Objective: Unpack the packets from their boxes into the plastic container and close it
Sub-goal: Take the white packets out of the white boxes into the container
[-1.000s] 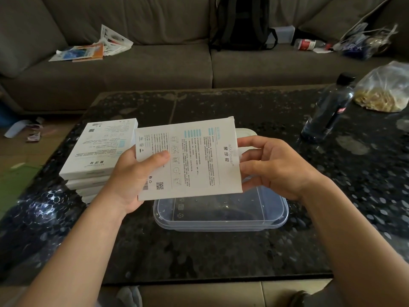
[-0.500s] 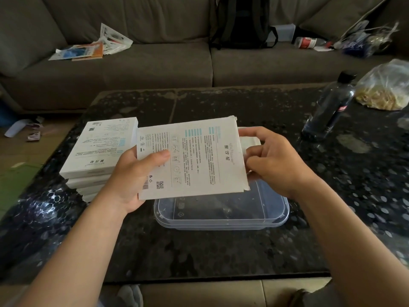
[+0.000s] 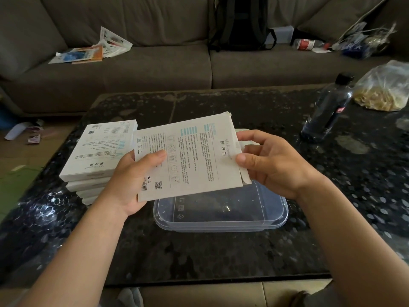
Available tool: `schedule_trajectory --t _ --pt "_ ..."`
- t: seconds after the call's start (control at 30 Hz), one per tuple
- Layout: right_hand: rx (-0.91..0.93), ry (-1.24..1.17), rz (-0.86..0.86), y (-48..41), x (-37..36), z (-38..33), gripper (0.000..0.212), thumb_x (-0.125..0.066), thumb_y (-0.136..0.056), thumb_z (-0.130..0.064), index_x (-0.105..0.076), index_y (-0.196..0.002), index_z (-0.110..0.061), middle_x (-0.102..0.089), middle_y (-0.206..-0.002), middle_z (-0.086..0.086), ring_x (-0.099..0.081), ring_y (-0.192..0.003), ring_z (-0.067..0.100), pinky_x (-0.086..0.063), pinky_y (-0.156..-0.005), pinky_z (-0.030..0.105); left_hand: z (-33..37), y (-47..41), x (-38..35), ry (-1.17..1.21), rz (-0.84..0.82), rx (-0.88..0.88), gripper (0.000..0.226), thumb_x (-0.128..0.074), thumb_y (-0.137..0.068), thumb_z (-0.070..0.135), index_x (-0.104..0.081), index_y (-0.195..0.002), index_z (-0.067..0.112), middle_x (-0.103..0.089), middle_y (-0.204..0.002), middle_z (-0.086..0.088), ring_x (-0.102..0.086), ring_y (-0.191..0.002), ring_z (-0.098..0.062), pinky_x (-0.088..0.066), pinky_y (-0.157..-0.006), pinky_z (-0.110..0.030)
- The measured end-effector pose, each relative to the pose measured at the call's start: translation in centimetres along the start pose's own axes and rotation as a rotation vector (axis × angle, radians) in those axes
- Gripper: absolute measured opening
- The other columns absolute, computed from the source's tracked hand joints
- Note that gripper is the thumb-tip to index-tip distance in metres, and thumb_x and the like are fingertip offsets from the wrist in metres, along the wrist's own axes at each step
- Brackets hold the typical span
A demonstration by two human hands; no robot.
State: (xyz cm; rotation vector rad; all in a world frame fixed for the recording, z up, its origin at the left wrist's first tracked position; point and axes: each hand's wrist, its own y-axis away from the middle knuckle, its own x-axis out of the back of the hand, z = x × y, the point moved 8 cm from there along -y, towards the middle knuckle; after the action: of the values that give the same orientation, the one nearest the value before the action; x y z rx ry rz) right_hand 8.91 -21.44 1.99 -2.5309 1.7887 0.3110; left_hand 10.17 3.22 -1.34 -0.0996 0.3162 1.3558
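My left hand grips the box by its left end, above the container. My right hand pinches its right end.

Both hands hold a flat white box over the clear plastic container: left hand grips one end, right hand pinches the opened flap.

The box is matt white cardboard with fine print, like the stacked boxes beside it. The container is clear, smooth plastic. The bench is glossy black speckled stone. The sofa is brown-grey woven cloth. The bottle is dark translucent plastic.
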Motion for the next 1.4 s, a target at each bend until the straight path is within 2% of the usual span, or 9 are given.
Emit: schedule_trajectory --t 0.13,0.4,0.53,0.77,0.87,0.97,1.07,1.2,1.4 --pt "0.008 -0.079 -0.057 0.1 -0.4 -0.3 0.053 -0.075 -0.083 -0.004 -0.055 -0.132 -0.009 -0.068 -0.122 0.025 -0.069 -0.111 0.040 -0.062 -0.083 0.051 -0.1 0.0 0.0 0.046 -0.028 0.019 0.056 -0.075 -0.079 0.028 -0.059 -0.132 0.019 -0.067 -0.129 -0.012 -0.064 -0.119 -0.033 -0.054 -0.094 -0.053" --pt "0.125 0.045 0.061 0.2 0.5 -1.3 0.052 -0.064 -0.078 0.002 -0.061 -0.127 -0.015 -0.068 -0.116 0.021 -0.071 -0.108 0.037 -0.063 -0.074 0.052 -0.2 -0.1 0.4 0.020 -0.022 0.030 0.084 -0.091 -0.060 0.037 -0.058 -0.135 0.017 -0.066 -0.129 -0.013 -0.064 -0.119 -0.033 -0.058 -0.088 -0.048" --pt "0.128 -0.025 0.042 0.3 0.2 -1.1 0.046 -0.051 -0.092 0.016 -0.057 -0.132 -0.007 -0.065 -0.124 0.026 -0.069 -0.110 0.042 -0.058 -0.082 0.060 -0.5 -0.2 -0.1 0.074 -0.069 0.062 0.082 -0.088 -0.064 0.037 -0.056 -0.137 0.018 -0.065 -0.130 -0.013 -0.065 -0.118 -0.033 -0.059 -0.084 -0.045" --pt "0.006 -0.063 0.030 -0.4 -1.5 0.5 0.050 -0.076 -0.074 -0.017 -0.057 -0.120 -0.010 -0.063 -0.122 0.031 -0.068 -0.109 0.045 -0.060 -0.079 0.052 -0.9 -0.3 -0.7 0.146 -0.137 0.086 0.074 -0.092 -0.060 0.041 -0.065 -0.126 0.023 -0.069 -0.121 -0.009 -0.069 -0.108 -0.027 -0.060 -0.079 -0.042" --pt "0.140 0.127 0.158 -0.5 -0.5 -0.7 0.029 -0.080 -0.072 -0.020 -0.066 -0.097 -0.014 -0.056 -0.107 0.040 -0.063 -0.093 0.053 -0.055 -0.065 0.043 -0.5 -0.4 0.3 0.090 -0.051 0.047 0.084 -0.090 -0.061 0.040 -0.058 -0.135 0.018 -0.066 -0.127 -0.012 -0.065 -0.115 -0.031 -0.058 -0.085 -0.047" --pt "0.203 0.449 0.279 0.0 0.4 -2.5 0.015 -0.068 -0.094 -0.010 -0.078 -0.098 -0.021 -0.073 -0.091 0.010 -0.059 -0.068 0.019 -0.049 -0.055 0.024 0.0 -0.2 0.9 0.029 0.037 -0.001 0.069 -0.081 -0.070 0.031 -0.058 -0.134 0.018 -0.067 -0.128 -0.012 -0.065 -0.118 -0.032 -0.053 -0.093 -0.055" --pt "0.076 0.500 0.256 0.2 0.1 -1.9 0.024 -0.055 -0.103 -0.023 -0.078 -0.102 -0.024 -0.077 -0.096 -0.013 -0.069 -0.077 0.011 -0.053 -0.059 0.021 0.3 0.0 0.5 -0.034 0.084 -0.020 0.050 -0.073 -0.076 0.024 -0.062 -0.125 0.019 -0.071 -0.122 -0.009 -0.067 -0.114 -0.030 -0.055 -0.090 -0.055" --pt "0.007 0.550 0.212 0.0 -0.7 -1.0 0.027 -0.074 -0.085 -0.037 -0.072 -0.107 -0.021 -0.076 -0.101 -0.010 -0.075 -0.090 0.009 -0.063 -0.073 0.029 0.5 0.1 -0.2 -0.130 0.085 -0.053 0.046 -0.071 -0.076 0.023 -0.064 -0.121 0.018 -0.072 -0.118 -0.008 -0.069 -0.111 -0.028 -0.057 -0.086 -0.053" --pt "-0.023 0.443 0.211 -0.1 -0.9 -0.4 0.028 -0.079 -0.084 -0.023 -0.070 -0.110 -0.014 -0.076 -0.107 -0.004 -0.076 -0.094 0.015 -0.063 -0.082 0.044 0.6 0.3 -0.6 -0.201 0.072 -0.062 0.064 -0.079 -0.066 0.036 -0.063 -0.123 0.015 -0.072 -0.120 -0.008 -0.068 -0.113 -0.029 -0.054 -0.091 -0.059"
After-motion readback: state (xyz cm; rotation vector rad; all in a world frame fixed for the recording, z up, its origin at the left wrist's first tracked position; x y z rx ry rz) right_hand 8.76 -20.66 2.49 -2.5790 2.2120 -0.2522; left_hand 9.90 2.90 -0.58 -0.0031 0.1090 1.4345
